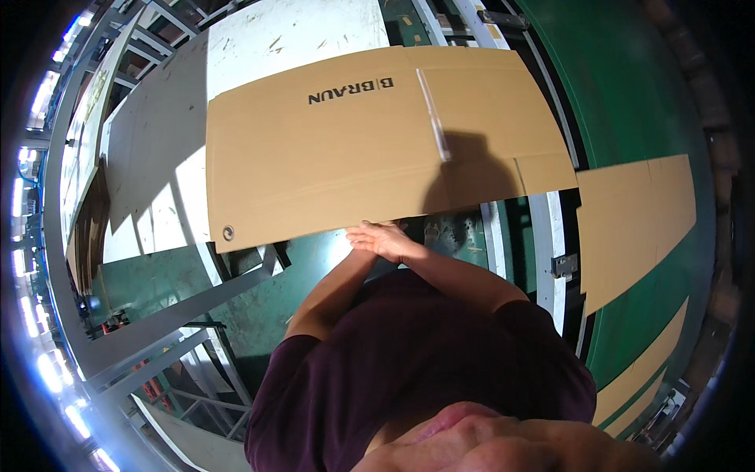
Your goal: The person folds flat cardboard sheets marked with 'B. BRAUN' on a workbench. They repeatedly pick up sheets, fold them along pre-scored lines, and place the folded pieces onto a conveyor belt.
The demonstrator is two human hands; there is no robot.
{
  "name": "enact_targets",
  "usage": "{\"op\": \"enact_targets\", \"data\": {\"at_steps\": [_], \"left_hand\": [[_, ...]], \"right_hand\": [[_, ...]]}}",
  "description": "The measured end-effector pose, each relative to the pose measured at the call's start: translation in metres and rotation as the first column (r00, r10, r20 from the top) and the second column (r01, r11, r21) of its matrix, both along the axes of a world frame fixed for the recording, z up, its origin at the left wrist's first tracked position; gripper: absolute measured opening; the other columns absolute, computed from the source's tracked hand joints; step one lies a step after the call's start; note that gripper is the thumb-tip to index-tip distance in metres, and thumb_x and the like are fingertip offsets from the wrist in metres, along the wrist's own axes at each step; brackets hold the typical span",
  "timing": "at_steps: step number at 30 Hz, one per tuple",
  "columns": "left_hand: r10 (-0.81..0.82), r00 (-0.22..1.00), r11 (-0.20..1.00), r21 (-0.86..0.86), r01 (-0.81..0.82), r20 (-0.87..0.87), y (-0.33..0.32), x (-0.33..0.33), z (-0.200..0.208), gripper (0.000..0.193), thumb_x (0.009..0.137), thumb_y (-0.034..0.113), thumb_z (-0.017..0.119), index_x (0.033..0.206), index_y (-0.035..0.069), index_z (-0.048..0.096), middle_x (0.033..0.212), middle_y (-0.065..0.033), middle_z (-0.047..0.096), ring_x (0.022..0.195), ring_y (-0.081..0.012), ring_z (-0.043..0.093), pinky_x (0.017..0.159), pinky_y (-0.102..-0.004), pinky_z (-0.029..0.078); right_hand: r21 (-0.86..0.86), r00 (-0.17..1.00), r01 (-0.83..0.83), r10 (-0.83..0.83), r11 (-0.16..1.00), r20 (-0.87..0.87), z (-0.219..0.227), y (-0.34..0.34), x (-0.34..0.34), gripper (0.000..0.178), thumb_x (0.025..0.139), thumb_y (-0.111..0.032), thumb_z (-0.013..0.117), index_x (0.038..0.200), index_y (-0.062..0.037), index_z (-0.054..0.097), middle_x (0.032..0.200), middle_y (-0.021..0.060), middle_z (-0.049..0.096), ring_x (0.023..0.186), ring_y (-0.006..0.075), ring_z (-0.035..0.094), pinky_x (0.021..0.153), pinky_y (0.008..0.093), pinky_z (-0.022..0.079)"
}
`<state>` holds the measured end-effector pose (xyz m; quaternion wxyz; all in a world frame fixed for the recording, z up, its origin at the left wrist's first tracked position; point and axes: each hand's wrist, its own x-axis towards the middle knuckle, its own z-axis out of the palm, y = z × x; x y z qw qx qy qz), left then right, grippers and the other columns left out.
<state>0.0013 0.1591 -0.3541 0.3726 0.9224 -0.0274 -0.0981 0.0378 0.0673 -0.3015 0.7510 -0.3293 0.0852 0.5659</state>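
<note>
A large flat sheet of brown cardboard (330,157) lies in front of me, with dark printing on it, a clear tape strip and a small round mark at its near left corner. At the middle of its near edge, my hands cross over each other. My right hand (381,238) is on top, its fingers stretched out to the left and holding nothing that I can see. Underneath it, my left hand is mostly hidden, and my left forearm (334,287) comes up from the lower left. Whether the left fingers touch the cardboard I cannot tell.
A scuffed white board (161,141) supports the sheet on the left. On the right runs a green belt (621,86) carrying another cardboard sheet (641,220) and further pieces (641,366) nearer me. Grey metal frame bars (181,307) stand at the lower left; light rails (546,252) pass beneath the sheet.
</note>
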Motion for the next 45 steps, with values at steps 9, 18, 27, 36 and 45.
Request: {"op": "enact_targets", "data": {"at_steps": [9, 18, 27, 36, 45], "left_hand": [[-0.106, 0.944, 0.976, 0.216, 0.038, 0.313, 0.011, -0.064, 0.056, 0.025, 0.076, 0.01, 0.066, 0.1, 0.004, 0.065, 0.098, -0.0103, 0.063, 0.092, -0.0267, 0.063, 0.078, -0.0384, 0.053], [-0.307, 0.878, 0.82, 0.571, 0.047, 0.367, -0.011, 0.027, 0.043, 0.035, 0.079, 0.021, 0.064, 0.112, 0.008, 0.059, 0.132, -0.0121, 0.05, 0.125, -0.0299, 0.046, 0.105, -0.0404, 0.039], [-0.204, 0.904, 0.903, 0.429, 0.026, 0.375, -0.014, 0.034, 0.044, 0.038, 0.076, 0.025, 0.069, 0.109, 0.009, 0.06, 0.128, -0.0113, 0.053, 0.121, -0.0306, 0.049, 0.101, -0.0405, 0.042], [-0.006, 0.931, 0.974, 0.211, -0.077, 0.365, -0.012, 0.035, 0.04, 0.058, 0.062, 0.02, 0.078, 0.114, 0.006, 0.058, 0.123, -0.0095, 0.058, 0.117, -0.0269, 0.054, 0.101, -0.0376, 0.042], [-0.19, 0.889, 0.921, 0.388, 0.015, 0.416, -0.008, 0.045, 0.041, 0.05, 0.064, 0.022, 0.072, 0.109, 0.005, 0.062, 0.125, -0.0082, 0.056, 0.112, -0.0266, 0.053, 0.091, -0.0383, 0.046]], "right_hand": [[-0.209, 0.143, 0.4, 0.165, 0.892, 0.976, 0.0, -0.106, 0.098, 0.014, 0.088, -0.012, 0.057, 0.095, -0.0004, 0.06, 0.088, 0.0101, 0.062, 0.083, 0.0204, 0.061, 0.078, 0.0356, 0.049], [-0.626, 0.52, 0.707, 0.36, 0.327, 0.775, -0.029, -0.325, 0.26, 0.033, 0.073, -0.004, 0.07, 0.105, 0.0003, 0.062, 0.098, 0.0101, 0.068, 0.09, 0.0171, 0.064, 0.078, 0.0292, 0.05], [-0.37, -0.146, 0.686, 0.617, 0.626, 0.773, 0.094, -0.103, 0.168, 0.018, 0.068, -0.013, 0.062, 0.081, -0.0008, 0.058, 0.075, 0.0196, 0.062, 0.067, 0.0372, 0.063, 0.064, 0.0467, 0.052], [-0.581, -0.218, 0.712, 0.911, 0.393, 0.349, 0.0, -0.022, 0.137, 0.041, 0.073, -0.034, 0.069, 0.097, -0.0024, 0.06, 0.093, 0.0117, 0.054, 0.088, 0.0266, 0.057, 0.068, 0.0389, 0.05], [-0.315, -0.203, 0.737, 0.641, 0.598, 0.74, -0.012, -0.085, 0.16, 0.032, 0.072, -0.016, 0.068, 0.103, -0.0102, 0.064, 0.097, 0.0101, 0.055, 0.093, 0.0301, 0.054, 0.081, 0.0425, 0.047]]}}
